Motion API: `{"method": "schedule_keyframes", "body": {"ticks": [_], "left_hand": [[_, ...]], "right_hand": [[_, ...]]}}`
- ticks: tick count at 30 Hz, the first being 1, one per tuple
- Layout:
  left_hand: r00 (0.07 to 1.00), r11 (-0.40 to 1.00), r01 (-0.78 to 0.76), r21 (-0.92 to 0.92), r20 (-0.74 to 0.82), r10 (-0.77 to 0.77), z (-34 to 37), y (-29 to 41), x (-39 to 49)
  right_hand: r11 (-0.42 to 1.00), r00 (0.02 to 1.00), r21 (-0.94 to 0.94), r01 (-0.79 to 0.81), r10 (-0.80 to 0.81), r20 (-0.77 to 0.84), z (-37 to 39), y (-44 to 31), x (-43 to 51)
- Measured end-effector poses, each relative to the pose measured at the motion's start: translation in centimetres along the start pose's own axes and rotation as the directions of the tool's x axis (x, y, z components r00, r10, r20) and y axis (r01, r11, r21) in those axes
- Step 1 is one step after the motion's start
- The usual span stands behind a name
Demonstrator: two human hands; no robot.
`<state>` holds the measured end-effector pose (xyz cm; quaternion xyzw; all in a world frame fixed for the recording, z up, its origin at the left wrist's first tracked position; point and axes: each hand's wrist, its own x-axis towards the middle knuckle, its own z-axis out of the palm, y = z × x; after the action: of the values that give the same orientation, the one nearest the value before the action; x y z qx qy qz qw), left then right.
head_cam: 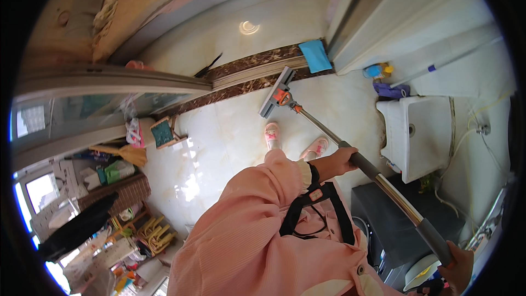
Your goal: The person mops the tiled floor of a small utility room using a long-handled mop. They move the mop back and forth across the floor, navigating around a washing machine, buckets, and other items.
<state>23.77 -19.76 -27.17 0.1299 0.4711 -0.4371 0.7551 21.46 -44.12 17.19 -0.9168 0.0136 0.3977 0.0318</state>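
Observation:
A sponge mop with a grey and orange head point(279, 94) and a metal pole point(320, 124) slants across the view. Its wide head rests on the pale tiled floor, just short of a brown marble door sill point(250, 86). My left hand point(343, 161) is closed around the grey grip point(363, 165) partway up the pole. At the upper end, by the lower right of the view, my right hand point(458, 269) holds the other grey grip point(435, 241). My feet in pink slippers point(272, 132) stand right behind the mop head.
A light blue cloth point(315, 56) lies over the sill by the door frame. Along the right wall are a white basin point(427, 135), bottles point(376, 70) and a purple mop head point(390, 90). To the left stand a small folding stool point(164, 132), a straw broom point(131, 155) and cluttered shelves.

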Motion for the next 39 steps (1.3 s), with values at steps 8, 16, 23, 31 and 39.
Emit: {"method": "schedule_keyframes", "body": {"ticks": [8,16,23,31,39], "left_hand": [[0.977,0.938,-0.211,-0.276,-0.066,0.2,-6.5,6.5,-7.1],[0.941,0.814,-0.339,-0.472,-0.181,0.286,-18.3,12.9,-15.8],[0.898,0.703,-0.439,-0.56,-0.239,0.37,-26.2,16.6,-21.5],[0.848,0.586,-0.531,-0.612,-0.372,0.379,-29.5,20.7,-23.2],[0.814,0.478,-0.571,-0.668,-0.38,0.44,-31.2,24.9,-22.0]], "right_hand": [[0.948,0.952,-0.13,0.289,-0.299,-0.061,-3.2,-9.4,7.7],[0.751,0.801,-0.32,0.578,-0.596,0.047,-3.9,-23.1,12.2],[0.634,0.717,-0.38,0.673,-0.686,0.125,-2.3,-33.1,14.0],[0.512,0.635,-0.465,0.722,-0.758,0.152,-2.4,-39.5,17.0],[0.356,0.541,-0.517,0.779,-0.798,0.266,-5.5,-44.4,22.3]]}}
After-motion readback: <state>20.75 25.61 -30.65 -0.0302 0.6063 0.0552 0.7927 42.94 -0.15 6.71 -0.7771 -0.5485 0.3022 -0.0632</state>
